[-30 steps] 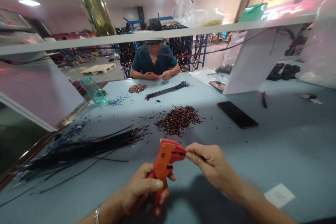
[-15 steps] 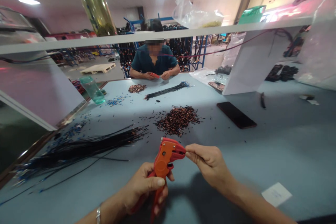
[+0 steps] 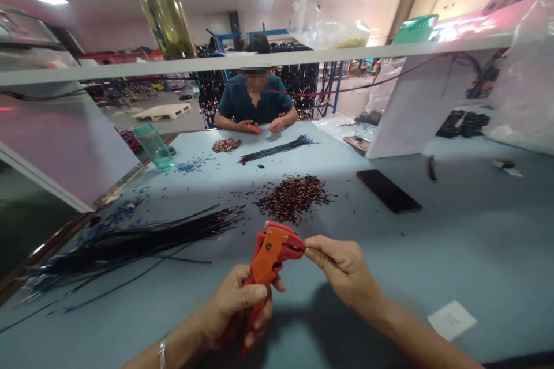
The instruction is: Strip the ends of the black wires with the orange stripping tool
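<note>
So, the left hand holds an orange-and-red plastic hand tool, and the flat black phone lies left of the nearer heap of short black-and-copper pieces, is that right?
Not quite: the head view shows the phone lying right of the nearer heap, not left. The left hand does hold the tool.

The near wires (image 3: 142, 244) lie left of the pile (image 3: 296, 197); the phone (image 3: 388, 191), right.

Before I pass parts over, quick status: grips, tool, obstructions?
Left grip closed around orange-red wire stripper. Right grip pinched at stripper's nose; any wire there unclear. Wire-offcut pile beyond the tool, not between grips.
</note>
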A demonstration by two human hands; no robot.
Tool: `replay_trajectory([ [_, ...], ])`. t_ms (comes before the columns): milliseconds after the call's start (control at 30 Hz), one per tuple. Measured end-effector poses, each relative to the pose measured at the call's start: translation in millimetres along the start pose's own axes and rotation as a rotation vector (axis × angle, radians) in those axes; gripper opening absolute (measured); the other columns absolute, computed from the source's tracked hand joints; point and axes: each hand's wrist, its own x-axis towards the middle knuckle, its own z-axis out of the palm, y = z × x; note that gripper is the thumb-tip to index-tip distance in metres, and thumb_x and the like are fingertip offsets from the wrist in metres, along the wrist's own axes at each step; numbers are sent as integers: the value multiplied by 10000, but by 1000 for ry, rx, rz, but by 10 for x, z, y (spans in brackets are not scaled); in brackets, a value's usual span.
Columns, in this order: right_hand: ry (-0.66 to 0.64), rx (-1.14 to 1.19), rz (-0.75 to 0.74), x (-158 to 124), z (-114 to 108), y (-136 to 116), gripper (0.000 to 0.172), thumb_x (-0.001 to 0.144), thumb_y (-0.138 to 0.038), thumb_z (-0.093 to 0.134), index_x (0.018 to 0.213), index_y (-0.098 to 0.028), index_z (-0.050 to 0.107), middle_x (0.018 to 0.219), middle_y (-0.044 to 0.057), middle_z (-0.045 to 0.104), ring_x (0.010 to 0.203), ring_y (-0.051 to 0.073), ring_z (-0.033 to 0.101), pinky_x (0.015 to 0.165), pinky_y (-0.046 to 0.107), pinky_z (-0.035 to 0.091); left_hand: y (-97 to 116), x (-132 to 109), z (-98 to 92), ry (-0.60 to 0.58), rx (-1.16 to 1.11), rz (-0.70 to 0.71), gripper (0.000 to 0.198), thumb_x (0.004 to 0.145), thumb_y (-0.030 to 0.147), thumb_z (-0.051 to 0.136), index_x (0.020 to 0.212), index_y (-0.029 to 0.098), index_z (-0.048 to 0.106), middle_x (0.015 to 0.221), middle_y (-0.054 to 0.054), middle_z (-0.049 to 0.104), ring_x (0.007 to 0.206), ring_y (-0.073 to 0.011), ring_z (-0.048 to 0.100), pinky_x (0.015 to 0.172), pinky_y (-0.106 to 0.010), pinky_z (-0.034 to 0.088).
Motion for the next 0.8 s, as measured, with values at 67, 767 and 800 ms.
replay_trajectory([
  [67, -7, -4, 20, 6, -7, 28, 233, 947, -241, 487, 802, -167, 655, 619, -28, 513, 514, 102, 413, 489, 209, 349, 37, 8, 1, -34, -12, 56, 407, 774, 438, 721, 1020, 131, 618, 569, 3, 598, 381, -95, 513, 416, -230, 470],
  [767, -175, 35, 355, 11, -11, 136, 233, 934, -371, 434, 818, -203, 547, 568, -55, 486, 472, 117, 473, 523, 240, 383, 104, 35, -11, 190, 239, 342, 408, 812, 353, 661, 1156, 166, 548, 824, -37, 610, 716, -168, 599, 650, -309, 503],
  [800, -180, 91, 390, 8, -1, 132, 236, 935, -384, 445, 820, -202, 542, 568, -56, 502, 462, 113, 481, 523, 239, 389, 100, 29, -4, 207, 351, 395, 374, 829, 338, 646, 1150, 171, 550, 837, -37, 608, 722, -159, 591, 663, -300, 496],
])
